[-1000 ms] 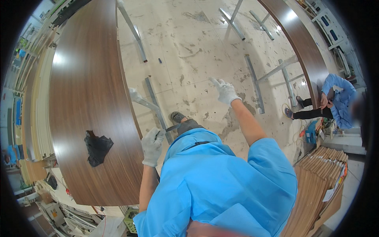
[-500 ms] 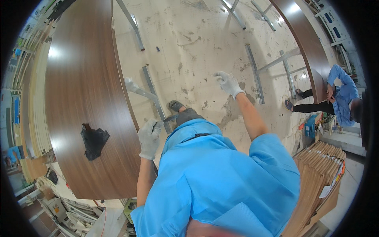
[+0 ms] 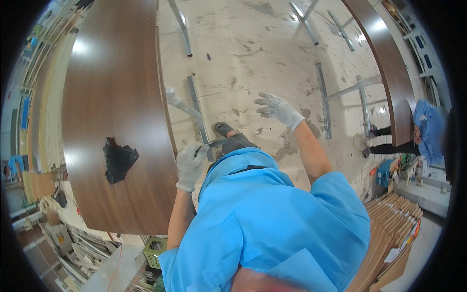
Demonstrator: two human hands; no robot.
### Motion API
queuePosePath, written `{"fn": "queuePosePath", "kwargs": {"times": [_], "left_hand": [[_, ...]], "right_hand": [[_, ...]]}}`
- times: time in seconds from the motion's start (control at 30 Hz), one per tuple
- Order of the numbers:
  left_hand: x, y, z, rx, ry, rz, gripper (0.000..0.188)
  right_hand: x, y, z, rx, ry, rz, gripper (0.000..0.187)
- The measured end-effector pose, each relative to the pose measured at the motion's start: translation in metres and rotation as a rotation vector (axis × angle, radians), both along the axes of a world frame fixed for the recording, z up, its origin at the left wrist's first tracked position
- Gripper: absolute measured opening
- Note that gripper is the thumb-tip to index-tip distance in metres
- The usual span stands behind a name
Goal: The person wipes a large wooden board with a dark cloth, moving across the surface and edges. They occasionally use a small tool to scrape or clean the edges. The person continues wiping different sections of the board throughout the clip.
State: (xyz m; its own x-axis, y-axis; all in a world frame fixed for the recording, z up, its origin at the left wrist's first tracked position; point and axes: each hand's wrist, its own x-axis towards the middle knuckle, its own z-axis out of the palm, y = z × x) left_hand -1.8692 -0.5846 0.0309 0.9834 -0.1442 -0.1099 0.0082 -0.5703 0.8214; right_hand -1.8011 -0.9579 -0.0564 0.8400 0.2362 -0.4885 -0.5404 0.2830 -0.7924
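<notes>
A brown wood-grain panel [image 3: 116, 73] lies on my left, with a crumpled black plastic piece [image 3: 119, 160] on top. My left hand [image 3: 190, 165], in a whitish work glove, is beside the panel's right edge. Its fingers are curled in with the thumb against them; anything inside them is hidden, and I cannot tell whether it touches the edge. My right hand [image 3: 278, 111], also gloved, reaches out over the floor ahead. Its fingers are stretched and slightly apart, with nothing in them.
Metal stand legs [image 3: 197, 107] rest on the stained floor [image 3: 243, 63] beside the panel. More metal stands [image 3: 323, 100] are at right, near a second brown panel [image 3: 384, 63]. A person in blue [image 3: 429, 131] stands by it. Stacked brown boards [image 3: 389, 224] sit at lower right.
My right hand has swung a little left, its fingers straighter and more spread. The view has shifted slightly. The person at right has moved further behind the second panel's end.
</notes>
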Motion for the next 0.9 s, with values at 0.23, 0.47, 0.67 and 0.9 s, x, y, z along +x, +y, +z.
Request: {"fn": "queuePosePath", "kwargs": {"times": [0.23, 0.47, 0.67, 0.9], "left_hand": [[-0.004, -0.013, 0.014, -0.021, 0.043, -0.087, 0.025], [-0.014, 0.0, 0.014, -0.052, 0.105, 0.152, 0.02], [-0.016, 0.072, 0.011, 0.353, -0.434, 0.569, 0.045], [0.006, 0.207, -0.003, 0.658, -0.366, 1.111, 0.081]], "right_hand": [[0.007, 0.103, 0.043, -0.483, -0.264, 0.461, 0.041], [-0.017, 0.175, 0.082, -0.667, -0.97, 0.824, 0.024], [0.015, 0.228, 0.074, -0.735, -1.039, 0.833, 0.023], [0.022, 0.343, 0.063, -0.553, -1.467, 1.206, 0.022]]}}
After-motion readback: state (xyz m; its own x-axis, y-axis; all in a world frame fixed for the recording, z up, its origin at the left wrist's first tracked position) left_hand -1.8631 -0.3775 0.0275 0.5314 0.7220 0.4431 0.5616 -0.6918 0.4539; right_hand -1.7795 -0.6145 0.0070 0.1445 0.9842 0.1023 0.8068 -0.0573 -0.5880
